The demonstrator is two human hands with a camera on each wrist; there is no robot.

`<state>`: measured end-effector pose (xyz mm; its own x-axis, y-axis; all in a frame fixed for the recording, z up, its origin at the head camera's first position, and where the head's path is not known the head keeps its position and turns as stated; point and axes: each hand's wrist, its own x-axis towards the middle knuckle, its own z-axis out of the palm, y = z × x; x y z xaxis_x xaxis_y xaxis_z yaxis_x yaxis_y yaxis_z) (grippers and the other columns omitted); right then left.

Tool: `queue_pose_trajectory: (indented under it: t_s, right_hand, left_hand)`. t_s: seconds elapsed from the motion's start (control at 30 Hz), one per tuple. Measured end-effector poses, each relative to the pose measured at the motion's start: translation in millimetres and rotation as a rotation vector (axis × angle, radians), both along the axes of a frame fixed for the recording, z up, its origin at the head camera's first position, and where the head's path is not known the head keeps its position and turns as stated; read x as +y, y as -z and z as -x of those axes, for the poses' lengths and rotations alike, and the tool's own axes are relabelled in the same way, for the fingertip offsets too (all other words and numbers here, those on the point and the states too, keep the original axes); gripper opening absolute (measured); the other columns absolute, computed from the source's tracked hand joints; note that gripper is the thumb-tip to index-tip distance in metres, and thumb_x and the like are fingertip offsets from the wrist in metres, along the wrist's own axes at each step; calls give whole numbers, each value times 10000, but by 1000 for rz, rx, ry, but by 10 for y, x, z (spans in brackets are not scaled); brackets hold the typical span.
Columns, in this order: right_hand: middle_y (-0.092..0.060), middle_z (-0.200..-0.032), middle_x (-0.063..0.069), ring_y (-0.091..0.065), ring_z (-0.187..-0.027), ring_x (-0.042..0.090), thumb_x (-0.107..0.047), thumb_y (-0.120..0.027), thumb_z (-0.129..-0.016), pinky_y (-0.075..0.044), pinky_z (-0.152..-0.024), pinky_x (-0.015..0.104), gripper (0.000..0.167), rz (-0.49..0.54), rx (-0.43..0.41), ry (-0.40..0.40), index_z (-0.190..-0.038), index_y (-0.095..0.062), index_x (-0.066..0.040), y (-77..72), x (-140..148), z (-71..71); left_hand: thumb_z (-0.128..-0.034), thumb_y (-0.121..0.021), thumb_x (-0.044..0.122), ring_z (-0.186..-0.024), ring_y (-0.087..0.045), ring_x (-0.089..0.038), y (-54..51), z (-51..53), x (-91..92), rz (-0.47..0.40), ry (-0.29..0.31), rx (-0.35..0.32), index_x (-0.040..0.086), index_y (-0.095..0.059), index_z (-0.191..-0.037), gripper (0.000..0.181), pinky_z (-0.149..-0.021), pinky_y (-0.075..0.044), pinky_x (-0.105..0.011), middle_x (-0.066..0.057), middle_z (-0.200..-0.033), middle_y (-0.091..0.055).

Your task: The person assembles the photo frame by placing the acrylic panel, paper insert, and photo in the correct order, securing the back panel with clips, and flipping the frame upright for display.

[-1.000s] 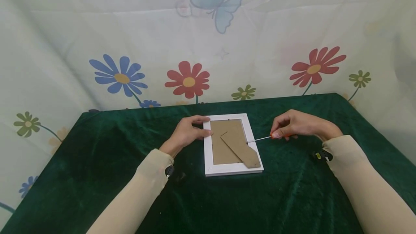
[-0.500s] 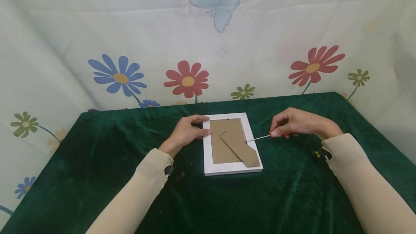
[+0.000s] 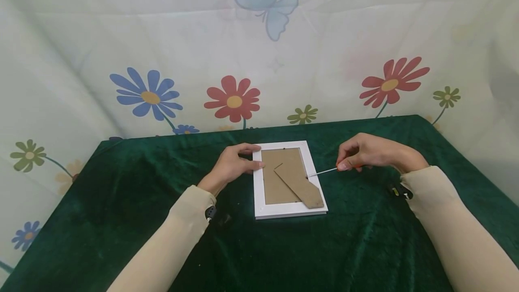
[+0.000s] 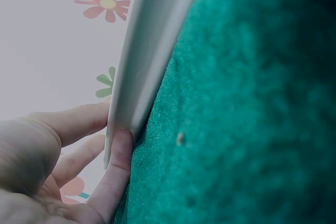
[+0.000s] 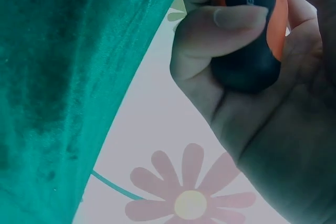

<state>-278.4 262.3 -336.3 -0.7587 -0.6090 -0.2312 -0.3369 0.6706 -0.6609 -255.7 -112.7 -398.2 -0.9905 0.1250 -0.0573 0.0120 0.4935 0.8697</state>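
A white picture frame (image 3: 284, 211) lies face down on the green cloth, its brown backing board (image 3: 279, 188) showing. A brown stand flap (image 3: 298, 184) slants across the board to the lower right corner. My left hand (image 3: 231, 165) grips the frame's left side near the top corner; in the left wrist view, one finger (image 4: 116, 166) touches its side edge. My right hand (image 3: 366, 150) holds a screwdriver (image 3: 324, 172) by its orange and black handle (image 5: 249, 35), fingers curled round it. The shaft's tip meets the frame's right inner edge, beside a small dark tab.
A dark green velvet cloth (image 3: 154, 220) covers the table, with its far edge close to a white curtain (image 3: 182, 44) printed with flowers and a butterfly. Small specks lie on the cloth left of the frame.
My right hand has risen very slightly, while the screwdriver's tip stays at the frame's right inner edge. The left hand and the picture frame keep their places.
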Motion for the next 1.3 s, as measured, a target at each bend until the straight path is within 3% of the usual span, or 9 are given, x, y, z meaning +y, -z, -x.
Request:
queue_pose_trajectory:
  t_s: [0.23, 0.4, 0.6, 0.83, 1.1, 1.3]
  right_hand:
    - [-633, -845, 38, -582, -700, 240, -234, -790, -983, -451, -542, 276, 90, 6, 31, -6, -977, -775, -145, -25, -14, -26]
    - [-654, -873, 51, -603, -725, 260, -280, -790, -983, -472, -571, 273, 123, 21, 8, 7, -1008, -789, -159, 75, 43, 9]
    - [-676, -895, 91, -626, -730, 294, -227, -763, -1006, -509, -574, 262, 105, 86, -23, -36, -1019, -788, -126, 230, 126, 105]
    - [-683, -919, 104, -621, -752, 301, -195, -738, -1021, -517, -605, 270, 96, 120, -57, -64, -1037, -779, -110, 311, 132, 155]
    - [-685, -925, 101, -623, -758, 304, -217, -735, -1025, -517, -618, 268, 109, 101, -56, -54, -1042, -775, -117, 311, 121, 165]
    - [-691, -933, 107, -629, -758, 312, -240, -744, -1019, -517, -617, 264, 126, 98, -59, -40, -1047, -777, -121, 305, 145, 157]
  left_hand:
    - [-895, -888, 253, -987, -768, -273, 1, 8, 3, 2, -7, -4, 179, -666, -1432, 586, -1051, -520, -605, -133, -1391, -624]
    - [-889, -894, 253, -969, -770, -257, 28, 14, -5, -11, -7, -12, 184, -671, -1426, 586, -1043, -532, -586, -128, -1370, -632]
    - [-887, -896, 249, -953, -772, -249, 40, 29, -9, -18, -4, -15, 183, -672, -1427, 588, -1014, -562, -541, -136, -1374, -622]
    - [-886, -897, 237, -947, -772, -251, 27, 40, -13, -26, -4, -11, 178, -676, -1422, 582, -983, -584, -509, -137, -1365, -626]
    - [-883, -900, 221, -953, -768, -259, 25, 24, -18, -41, -5, -12, 167, -678, -1417, 581, -947, -606, -469, -140, -1368, -623]
    - [-885, -899, 226, -951, -772, -260, 15, 18, -12, -32, -5, -10, 170, -673, -1422, 586, -971, -591, -504, -139, -1364, -627]
